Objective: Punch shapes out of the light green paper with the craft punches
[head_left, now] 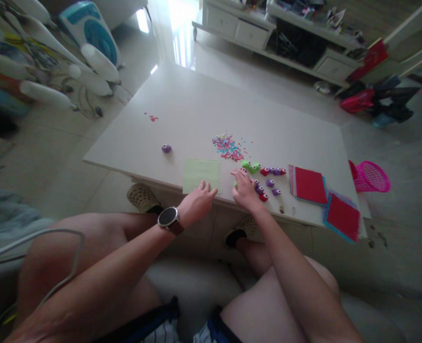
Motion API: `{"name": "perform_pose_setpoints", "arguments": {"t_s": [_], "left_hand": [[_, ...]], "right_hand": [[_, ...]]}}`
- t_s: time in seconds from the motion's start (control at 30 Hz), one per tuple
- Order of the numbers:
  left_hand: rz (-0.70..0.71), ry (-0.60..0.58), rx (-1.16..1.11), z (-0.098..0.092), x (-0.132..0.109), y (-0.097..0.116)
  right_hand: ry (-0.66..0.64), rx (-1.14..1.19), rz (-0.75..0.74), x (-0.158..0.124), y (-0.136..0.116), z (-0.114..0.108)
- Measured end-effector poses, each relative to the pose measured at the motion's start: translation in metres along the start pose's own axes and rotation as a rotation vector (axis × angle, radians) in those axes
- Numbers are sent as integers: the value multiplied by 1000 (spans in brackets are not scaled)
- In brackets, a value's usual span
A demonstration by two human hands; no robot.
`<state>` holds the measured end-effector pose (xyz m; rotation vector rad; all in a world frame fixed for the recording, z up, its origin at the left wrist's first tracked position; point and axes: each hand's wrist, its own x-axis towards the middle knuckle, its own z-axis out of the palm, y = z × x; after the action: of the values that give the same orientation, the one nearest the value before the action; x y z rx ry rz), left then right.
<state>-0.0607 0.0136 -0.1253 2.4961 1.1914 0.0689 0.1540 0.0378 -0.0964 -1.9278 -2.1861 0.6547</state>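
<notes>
A pale green paper sheet [200, 173] lies at the near edge of the white table [182, 114]. My left hand [197, 203], with a dark watch on the wrist, rests at the sheet's near edge, fingers stretched onto it. My right hand [244, 189] lies just right of the sheet, fingers curled over a small green punch that is mostly hidden. Beside it sits a cluster of small green, red and purple craft punches [264, 177]. A pile of tiny pink and blue punched pieces [227, 146] lies beyond the sheet.
A lone purple punch [166, 148] sits left of the sheet. Two stacks of red paper [310, 185] [343, 216] lie at the table's right end, near a pink basket [371, 176] on the floor. A few pink bits [152, 117] lie far left. My knees are below the table edge.
</notes>
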Motion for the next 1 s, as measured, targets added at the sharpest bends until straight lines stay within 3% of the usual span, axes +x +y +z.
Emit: {"name": "perform_pose_setpoints", "arguments": {"t_s": [0.23, 0.47, 0.77, 0.83, 1.0], "left_hand": [[-51, -53, 79, -9, 0, 6], [-125, -71, 35, -23, -5, 11], [-163, -93, 33, -29, -7, 13], [-166, -96, 24, -28, -6, 11], [-160, -70, 7, -22, -1, -3]], "right_hand": [[-7, 107, 11, 4, -4, 1], [-48, 182, 89, 28, -14, 9], [110, 42, 88, 33, -21, 3], [53, -2, 67, 29, -26, -3], [-229, -174, 29, 9, -48, -14]]}}
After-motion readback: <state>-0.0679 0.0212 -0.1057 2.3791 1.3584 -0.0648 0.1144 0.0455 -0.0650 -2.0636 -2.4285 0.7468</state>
